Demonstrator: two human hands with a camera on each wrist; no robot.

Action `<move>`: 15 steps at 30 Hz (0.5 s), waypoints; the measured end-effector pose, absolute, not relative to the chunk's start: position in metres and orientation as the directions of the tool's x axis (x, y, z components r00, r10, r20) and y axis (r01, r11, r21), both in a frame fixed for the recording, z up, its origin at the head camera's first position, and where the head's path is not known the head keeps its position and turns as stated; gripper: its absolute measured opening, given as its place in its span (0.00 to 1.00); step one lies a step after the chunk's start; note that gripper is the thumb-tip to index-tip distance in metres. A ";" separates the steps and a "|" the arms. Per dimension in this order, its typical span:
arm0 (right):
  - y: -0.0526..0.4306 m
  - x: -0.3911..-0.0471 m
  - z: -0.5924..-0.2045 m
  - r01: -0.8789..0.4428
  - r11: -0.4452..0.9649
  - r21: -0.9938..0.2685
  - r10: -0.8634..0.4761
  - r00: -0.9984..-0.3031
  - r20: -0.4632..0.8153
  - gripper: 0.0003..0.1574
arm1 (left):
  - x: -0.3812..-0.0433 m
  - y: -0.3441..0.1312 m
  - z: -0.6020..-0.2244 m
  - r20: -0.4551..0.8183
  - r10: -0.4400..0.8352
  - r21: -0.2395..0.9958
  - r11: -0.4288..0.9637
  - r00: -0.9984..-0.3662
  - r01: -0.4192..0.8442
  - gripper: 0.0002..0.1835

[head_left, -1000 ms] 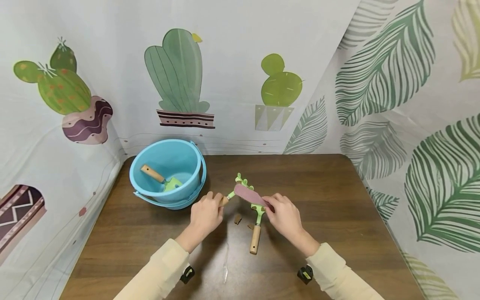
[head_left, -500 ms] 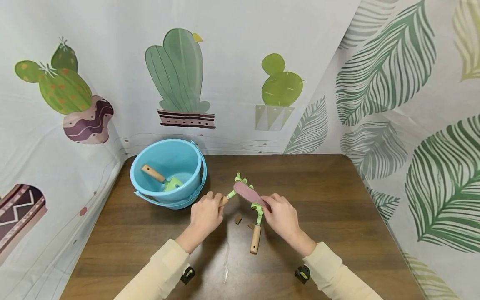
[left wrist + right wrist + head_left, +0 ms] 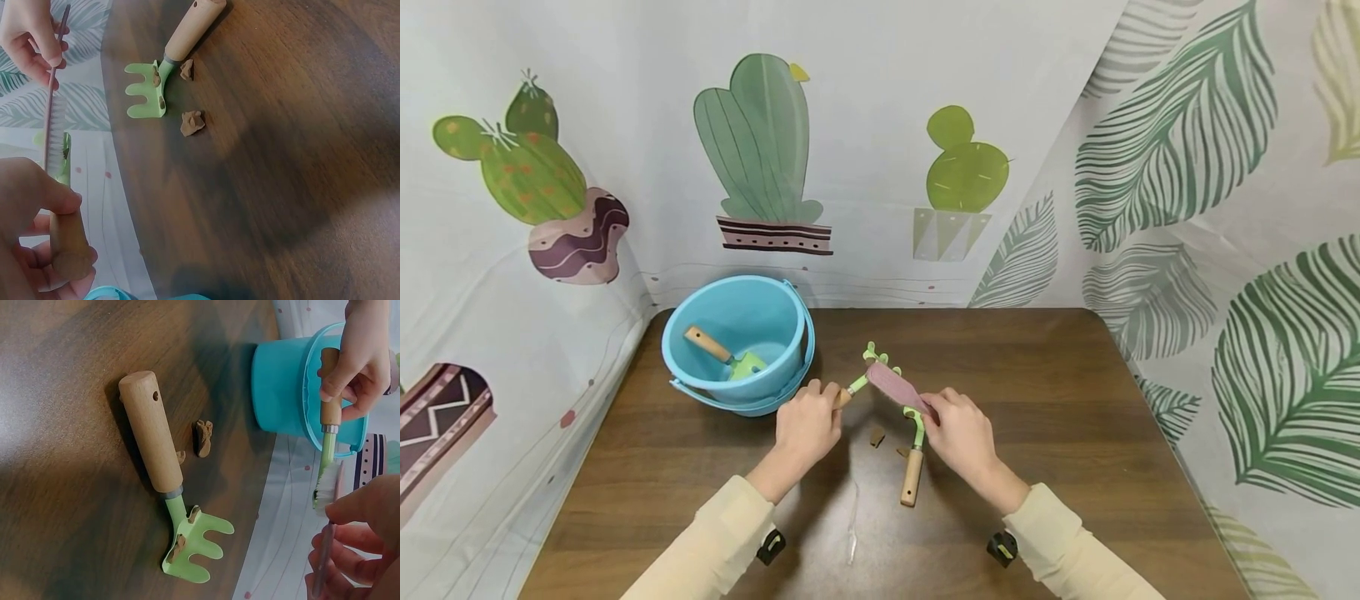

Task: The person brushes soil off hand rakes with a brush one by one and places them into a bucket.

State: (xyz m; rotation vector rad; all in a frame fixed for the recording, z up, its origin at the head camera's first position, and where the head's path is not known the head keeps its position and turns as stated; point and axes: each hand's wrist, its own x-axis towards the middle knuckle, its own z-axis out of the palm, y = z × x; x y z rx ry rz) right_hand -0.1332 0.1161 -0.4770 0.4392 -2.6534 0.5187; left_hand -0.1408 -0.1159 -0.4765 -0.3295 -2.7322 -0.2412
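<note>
Head view: two hands busy right of the blue bucket (image 3: 747, 310), the left hand (image 3: 807, 427) nearer it, the right hand (image 3: 961, 435) farther out.
Left hand: fingers curled firmly round the wooden handle of the green rake (image 3: 857, 385), just right of the bucket.
Green rake: long axis runs out of that grip, away from the bucket and slanting toward the back cloth (image 3: 865, 167), its head beyond the fingers.
Right hand: and there's the pinch, thumb and fingers on one end of the pink brush (image 3: 892, 387), which slants from this grip leftward, bucket side.
White bristles (image 3: 326, 482): here's the key meeting! They face the rake's head and seem to touch it, brush lying across rake.
Second rake (image 3: 912, 475): down on the table (image 3: 1037, 392), well right of the bucket, brown bits on its head, brown lumps (image 3: 877, 437) bucket-side of it.
Bucket: a green-headed tool (image 3: 709, 344) leans inside.
</note>
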 end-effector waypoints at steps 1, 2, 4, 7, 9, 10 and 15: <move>0.116 -0.133 -0.477 -0.370 0.884 -0.287 -0.225 -0.873 0.434 0.13 | -0.141 -0.116 -0.477 0.388 0.195 0.121 0.958 -0.901 0.260 0.10; 0.115 -0.132 -0.477 -0.368 0.886 -0.283 -0.226 -0.874 0.430 0.12 | -0.141 -0.117 -0.477 0.389 0.195 0.120 0.958 -0.900 0.260 0.10; 0.115 -0.131 -0.476 -0.363 0.889 -0.280 -0.227 -0.879 0.420 0.12 | -0.141 -0.118 -0.477 0.393 0.195 0.116 0.959 -0.899 0.259 0.10; 0.114 -0.129 -0.474 -0.357 0.893 -0.274 -0.230 -0.885 0.404 0.11 | -0.142 -0.120 -0.479 0.397 0.196 0.108 0.960 -0.897 0.257 0.10; 0.114 -0.128 -0.474 -0.353 0.896 -0.268 -0.232 -0.888 0.396 0.11 | -0.143 -0.121 -0.480 0.396 0.195 0.104 0.961 -0.897 0.255 0.10; 0.114 -0.127 -0.474 -0.353 0.897 -0.265 -0.234 -0.889 0.394 0.11 | -0.143 -0.122 -0.480 0.396 0.194 0.104 0.962 -0.898 0.254 0.10; 0.115 -0.125 -0.474 -0.359 0.896 -0.261 -0.244 -0.889 0.387 0.12 | -0.144 -0.124 -0.481 0.397 0.188 0.105 0.963 -0.898 0.248 0.09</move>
